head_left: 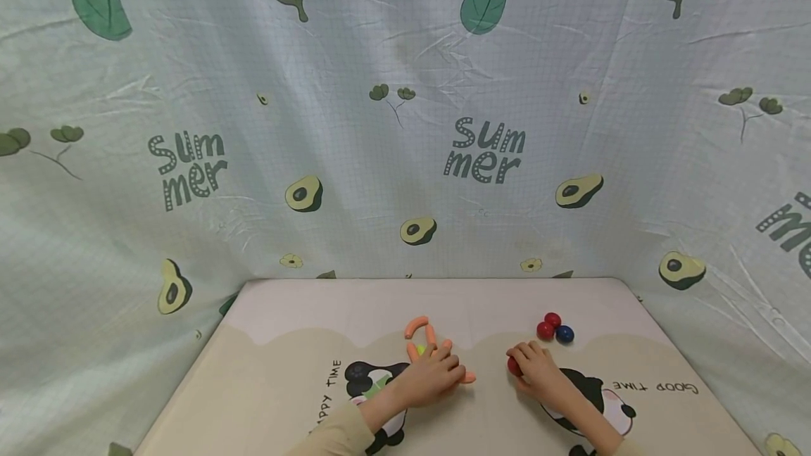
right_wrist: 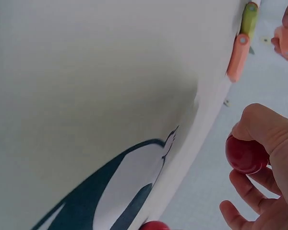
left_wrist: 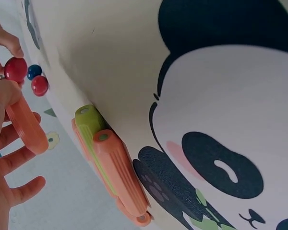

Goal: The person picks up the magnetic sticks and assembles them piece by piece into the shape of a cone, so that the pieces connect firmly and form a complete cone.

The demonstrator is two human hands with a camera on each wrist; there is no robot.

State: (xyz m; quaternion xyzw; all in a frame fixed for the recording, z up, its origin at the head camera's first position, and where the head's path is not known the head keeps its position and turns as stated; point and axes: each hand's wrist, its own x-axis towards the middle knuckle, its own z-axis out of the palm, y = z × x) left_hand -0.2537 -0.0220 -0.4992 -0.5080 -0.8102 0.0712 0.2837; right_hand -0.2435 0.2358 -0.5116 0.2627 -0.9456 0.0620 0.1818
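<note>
My left hand (head_left: 432, 376) pinches a curved, ridged orange stick (left_wrist: 28, 125) between thumb and fingers. One orange end pokes out beside the hand in the head view. Just beyond that hand lies a loose group of similar orange sticks (head_left: 417, 326), with a lime-green stick (left_wrist: 88, 120) among them. To the right, my right hand (head_left: 538, 370) holds a shiny red ball (right_wrist: 247, 154) between thumb and fingertips, its other fingers spread apart in the right wrist view. Past this hand, two red balls (head_left: 545, 331) and a dark blue ball (head_left: 564, 334) sit close together.
Both hands are over a beige tabletop (head_left: 279, 385) printed with pandas and lettering. A pale curtain (head_left: 355, 153) with leaves and avocados hangs behind the table's far edge and along its sides.
</note>
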